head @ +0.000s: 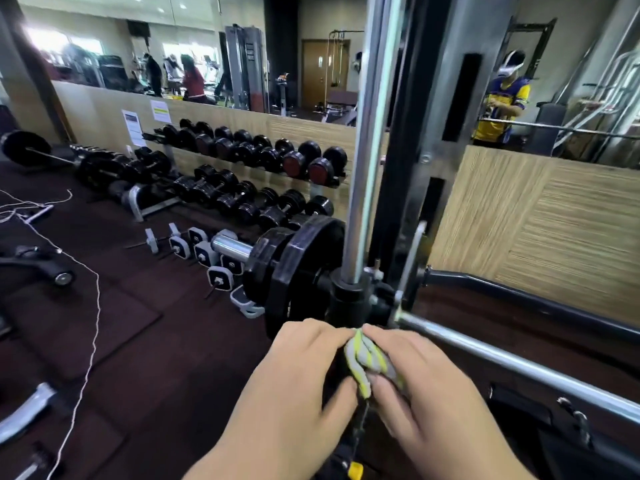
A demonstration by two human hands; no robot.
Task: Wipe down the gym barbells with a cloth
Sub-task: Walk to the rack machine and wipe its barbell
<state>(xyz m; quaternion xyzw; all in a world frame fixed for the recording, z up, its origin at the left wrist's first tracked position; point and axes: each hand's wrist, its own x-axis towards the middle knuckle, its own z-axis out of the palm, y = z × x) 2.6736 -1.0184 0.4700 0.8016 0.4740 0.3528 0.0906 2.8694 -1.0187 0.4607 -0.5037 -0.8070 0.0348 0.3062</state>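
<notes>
Both hands low centre, close together. Left hand (304, 379) and right hand (429, 379) each have fingers curled, pinching a bunched grey and yellow striped cloth (362, 362) between them. The cloth sits at the meeting fingertips, over a dark part below; contact with the bar cannot be told, motion blur. The long chrome steel barbell bar (502, 360) runs from just above the right hand out to the far right, passing close by its knuckles. Round black weight plates (301, 268) sit on the bar's sleeve just above the left hand. An upright chrome guide rod (367, 168) rises straight above the hands. A two-tier rack of black dumbbells (242, 174) stands well away up-left of the left hand. A thin white cord (90, 341) trails on the dark floor far left.
</notes>
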